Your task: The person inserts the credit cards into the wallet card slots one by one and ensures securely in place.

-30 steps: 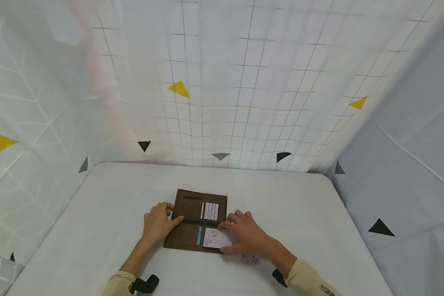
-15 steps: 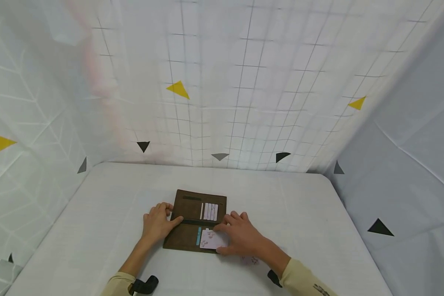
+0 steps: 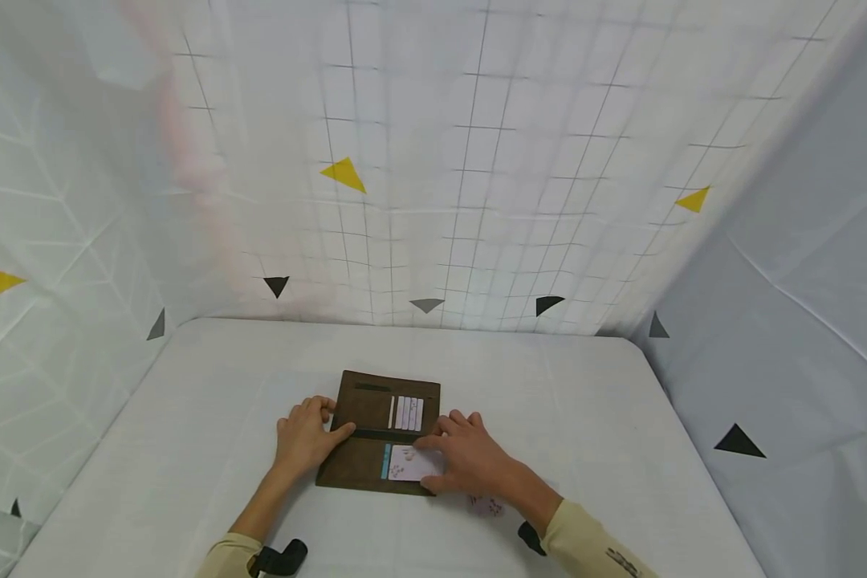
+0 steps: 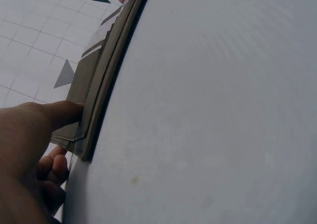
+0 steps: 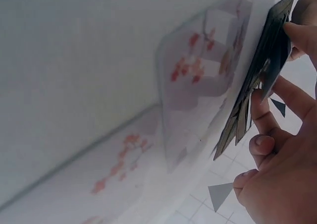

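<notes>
A brown bifold wallet lies open on the white table. My left hand grips its left edge, thumb on the inner face; in the left wrist view the other fingers are curled by the edge. Between the thumb and fingers of my right hand, a pale card with a flower print is pinched over the lower half's pocket. The card's left edge lies against a light blue strip. Several pale cards sit in slots of the upper half. My right hand hides the held card's right end.
Loose flower-printed cards lie on the table beneath my right wrist, one card overlapping another card in the right wrist view. White sheeting with grid lines rises behind the table, and more hangs at both sides.
My right hand has moved slightly left, sliding the card up to the blue strip; the gap between them has closed. My left hand keeps its hold on the wallet.
</notes>
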Demonstrator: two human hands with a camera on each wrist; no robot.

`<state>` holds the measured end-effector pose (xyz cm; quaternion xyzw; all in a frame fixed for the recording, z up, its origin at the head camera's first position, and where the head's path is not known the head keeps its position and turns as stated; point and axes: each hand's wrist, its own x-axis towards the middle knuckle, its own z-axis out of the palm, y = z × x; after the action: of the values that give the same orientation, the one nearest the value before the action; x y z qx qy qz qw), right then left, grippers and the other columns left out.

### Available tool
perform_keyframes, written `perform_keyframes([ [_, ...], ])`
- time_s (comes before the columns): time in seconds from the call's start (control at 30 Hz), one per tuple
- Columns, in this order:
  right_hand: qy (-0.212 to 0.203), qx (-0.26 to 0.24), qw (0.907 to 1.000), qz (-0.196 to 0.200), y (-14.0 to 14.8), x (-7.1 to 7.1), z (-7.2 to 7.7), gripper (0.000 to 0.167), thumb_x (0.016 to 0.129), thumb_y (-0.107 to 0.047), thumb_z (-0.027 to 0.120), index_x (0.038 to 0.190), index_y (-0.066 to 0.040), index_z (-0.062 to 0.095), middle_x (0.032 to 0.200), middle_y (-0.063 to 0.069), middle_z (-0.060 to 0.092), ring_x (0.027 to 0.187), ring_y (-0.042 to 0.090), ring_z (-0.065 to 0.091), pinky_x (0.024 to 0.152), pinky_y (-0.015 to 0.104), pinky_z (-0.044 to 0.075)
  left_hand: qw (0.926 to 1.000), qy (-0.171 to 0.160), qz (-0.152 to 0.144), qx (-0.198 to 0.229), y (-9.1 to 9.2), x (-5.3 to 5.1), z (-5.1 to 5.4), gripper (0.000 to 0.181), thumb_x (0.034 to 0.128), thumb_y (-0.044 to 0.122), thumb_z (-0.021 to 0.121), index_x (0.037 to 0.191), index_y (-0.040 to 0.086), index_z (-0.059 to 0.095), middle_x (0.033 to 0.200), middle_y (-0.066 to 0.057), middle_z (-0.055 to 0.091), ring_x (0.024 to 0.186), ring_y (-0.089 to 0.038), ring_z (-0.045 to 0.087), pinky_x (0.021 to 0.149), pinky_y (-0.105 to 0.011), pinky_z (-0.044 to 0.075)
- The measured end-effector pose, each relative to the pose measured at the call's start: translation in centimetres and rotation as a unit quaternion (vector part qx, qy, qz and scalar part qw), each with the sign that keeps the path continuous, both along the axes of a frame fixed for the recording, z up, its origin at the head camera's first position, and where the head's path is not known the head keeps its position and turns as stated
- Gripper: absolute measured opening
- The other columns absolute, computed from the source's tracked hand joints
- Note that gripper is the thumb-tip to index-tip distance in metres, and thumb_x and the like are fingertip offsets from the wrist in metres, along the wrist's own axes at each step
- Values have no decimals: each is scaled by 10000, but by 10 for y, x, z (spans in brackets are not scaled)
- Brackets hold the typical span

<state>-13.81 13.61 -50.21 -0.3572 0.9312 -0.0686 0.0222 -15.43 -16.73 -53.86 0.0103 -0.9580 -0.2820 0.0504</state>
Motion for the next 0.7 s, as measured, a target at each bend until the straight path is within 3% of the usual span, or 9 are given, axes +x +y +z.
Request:
perform_keyframes([
  [0.23, 25, 200, 9995, 230, 1, -2, 3, 505, 835, -584, 709, 1306, -414, 652, 1055, -104, 508, 918, 100, 371, 727, 345, 236, 10000, 18, -6, -30, -1, 0, -1, 523, 832, 447, 794, 1153, 65, 638, 907, -18, 584, 879, -243, 533, 779, -469, 348],
  [0.7, 23, -40, 9996, 267, 2, -12, 3, 505, 803, -491, 709, 1299, -402, 671, 1036, -87, 433, 909, 130, 324, 738, 350, 226, 10000, 49, -17, 29, -1, 1, -1, 524, 831, 443, 798, 1151, 60, 639, 910, -23, 587, 878, -244, 531, 771, -464, 340],
])
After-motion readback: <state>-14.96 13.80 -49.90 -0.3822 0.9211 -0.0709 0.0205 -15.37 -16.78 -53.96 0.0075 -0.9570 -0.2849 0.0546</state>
